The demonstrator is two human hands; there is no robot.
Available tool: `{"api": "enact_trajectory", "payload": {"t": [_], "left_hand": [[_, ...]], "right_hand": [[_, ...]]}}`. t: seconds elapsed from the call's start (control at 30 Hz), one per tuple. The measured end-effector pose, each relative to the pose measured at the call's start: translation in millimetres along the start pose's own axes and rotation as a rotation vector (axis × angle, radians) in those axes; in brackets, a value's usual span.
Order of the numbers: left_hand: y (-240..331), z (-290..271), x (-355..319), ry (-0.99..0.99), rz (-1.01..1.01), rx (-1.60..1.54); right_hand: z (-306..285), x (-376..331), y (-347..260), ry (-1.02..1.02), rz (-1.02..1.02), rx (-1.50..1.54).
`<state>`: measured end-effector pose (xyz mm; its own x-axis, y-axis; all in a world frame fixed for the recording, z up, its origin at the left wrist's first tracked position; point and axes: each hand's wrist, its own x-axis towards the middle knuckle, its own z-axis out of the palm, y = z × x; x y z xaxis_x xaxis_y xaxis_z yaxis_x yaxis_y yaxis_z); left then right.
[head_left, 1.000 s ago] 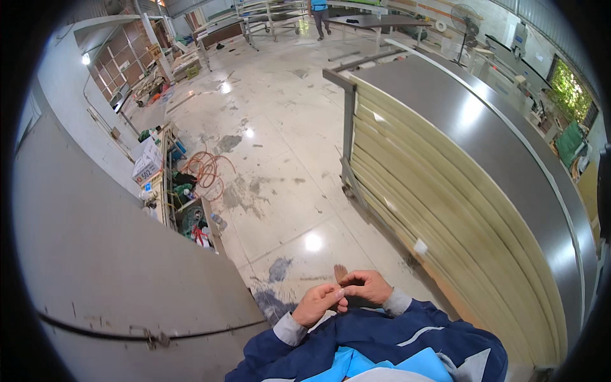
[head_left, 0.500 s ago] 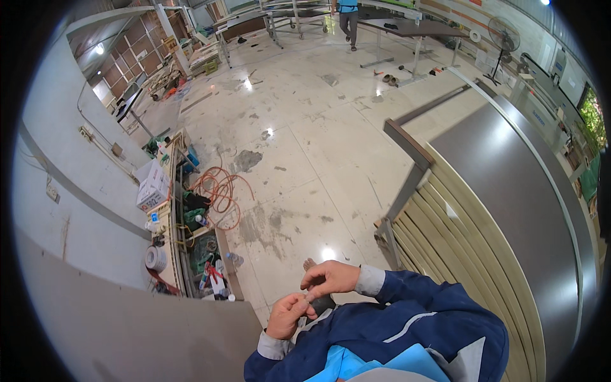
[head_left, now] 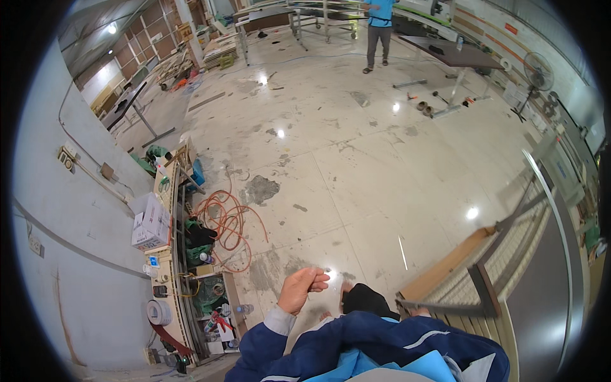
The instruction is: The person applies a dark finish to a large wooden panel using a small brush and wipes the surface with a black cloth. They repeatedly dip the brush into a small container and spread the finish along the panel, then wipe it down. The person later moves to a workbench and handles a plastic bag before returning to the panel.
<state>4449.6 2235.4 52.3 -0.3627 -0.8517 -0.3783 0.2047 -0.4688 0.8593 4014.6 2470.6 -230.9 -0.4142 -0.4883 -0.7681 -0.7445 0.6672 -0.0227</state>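
Observation:
My left hand (head_left: 300, 290) is held in front of my body, above the tiled floor, with its fingers curled and pressed together. What they hold, if anything, is too small or hidden to make out. Only a sliver of my right hand (head_left: 418, 312) shows past the dark blue jacket, beside the lower end of the stacked pale-edged panels (head_left: 503, 325). Its fingers are hidden. A dark-faced panel (head_left: 541, 299) stands at the right of this stack.
To my left runs a cluttered bench (head_left: 175, 280) bearing a white carton (head_left: 151, 223) and a tape roll (head_left: 158, 312). An orange hose (head_left: 238, 223) lies coiled on the floor. Ahead, a person in a blue top (head_left: 380, 25) stands near a dark-topped table (head_left: 452, 52).
My hands, together at a small thing before, are now apart; the right one has gone down beside the panels. The view has shifted, and the person ahead appears nearer.

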Motion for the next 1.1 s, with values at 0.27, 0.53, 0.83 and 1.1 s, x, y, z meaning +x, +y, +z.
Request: {"api": "enact_trajectory", "payload": {"t": [0.27, 0.53, 0.83, 1.1], "left_hand": [[44.1, -64.0, 255.9, 0.3, -0.014, 0.038], [-6.2, -163.7, 396.7, 0.568, -0.533, 0.927], [-13.0, -235.8, 548.2, 0.448, -0.996, 0.864], [154.9, -308.0, 885.0, 0.258, -0.713, 1.074]], "right_hand": [[-112.5, 211.6, -119.0, -0.126, 0.173, 0.432], [-471.7, 417.3, -403.2, 0.159, -0.345, 0.746], [-670.4, 566.3, -595.1, 0.151, -0.404, 0.628], [-658.6, 657.6, -575.7, -0.016, 0.061, 0.288]]}}
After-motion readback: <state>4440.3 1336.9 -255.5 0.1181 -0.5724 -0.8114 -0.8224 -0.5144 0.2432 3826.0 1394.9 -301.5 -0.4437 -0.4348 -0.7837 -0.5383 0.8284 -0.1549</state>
